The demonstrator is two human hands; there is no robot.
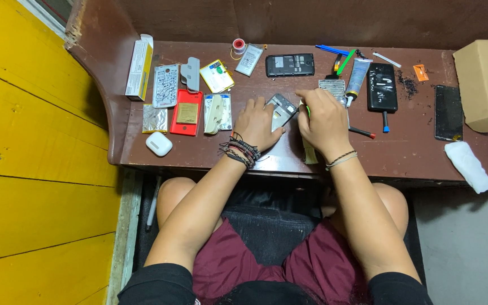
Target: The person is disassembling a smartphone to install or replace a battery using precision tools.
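Note:
My left hand [256, 123] rests on the brown desk [413, 149] and grips an opened phone body [282, 108], which lies tilted at the desk's middle. My right hand [323, 120] is closed around a thin green tool [307, 110] whose tip touches the phone's right edge. Most of the tool is hidden inside the fist. Both wrists carry bracelets.
Phone parts lie left of my hands: a red back cover [186, 113], a circuit board [165, 86], a white earbud case [158, 143], a yellow box [139, 68]. Behind and right are a black phone [290, 65], a glue tube [358, 74], a dark phone [382, 86], a screen panel [448, 112], a cardboard box [486, 82], a white cloth [470, 166].

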